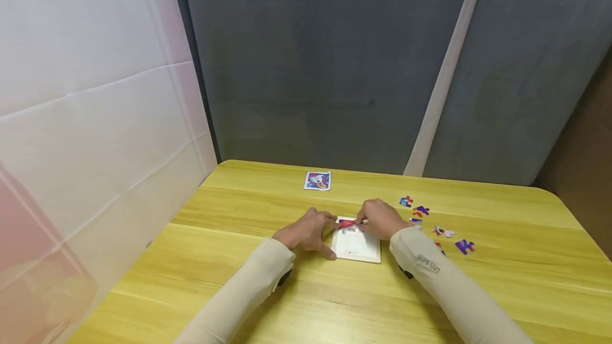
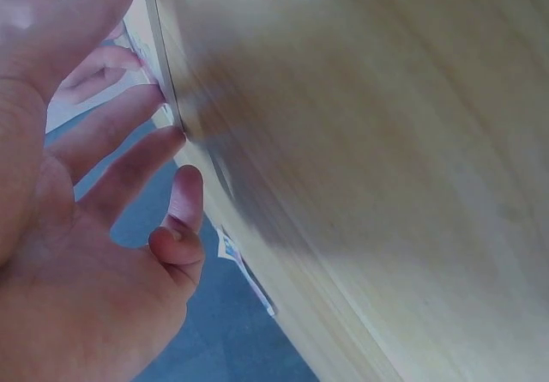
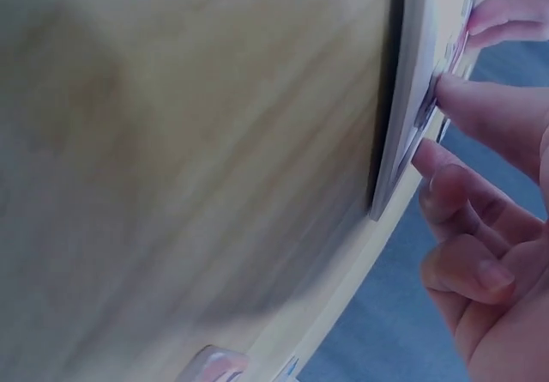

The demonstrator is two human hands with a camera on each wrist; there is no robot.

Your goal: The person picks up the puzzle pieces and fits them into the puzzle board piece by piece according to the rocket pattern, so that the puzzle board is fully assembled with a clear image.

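Wood surface (image 1: 502, 280): we work over it, both hands together.
Left hand (image 1: 308, 231): we brace the white puzzle tray (image 1: 357, 251), keeping it from sliding.
Right hand (image 1: 380, 218): we press a red piece (image 1: 347, 224) at the tray's far edge.
Loose pieces (image 1: 442, 231): just right of our right hand.

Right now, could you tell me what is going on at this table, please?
A person is working on a small jigsaw on a yellow wooden table. Both hands meet at the far edge of a white puzzle tray: the left hand rests against its left side, and the right hand fingers a red piece there. Loose pieces lie to the right, and a small picture card lies farther back.
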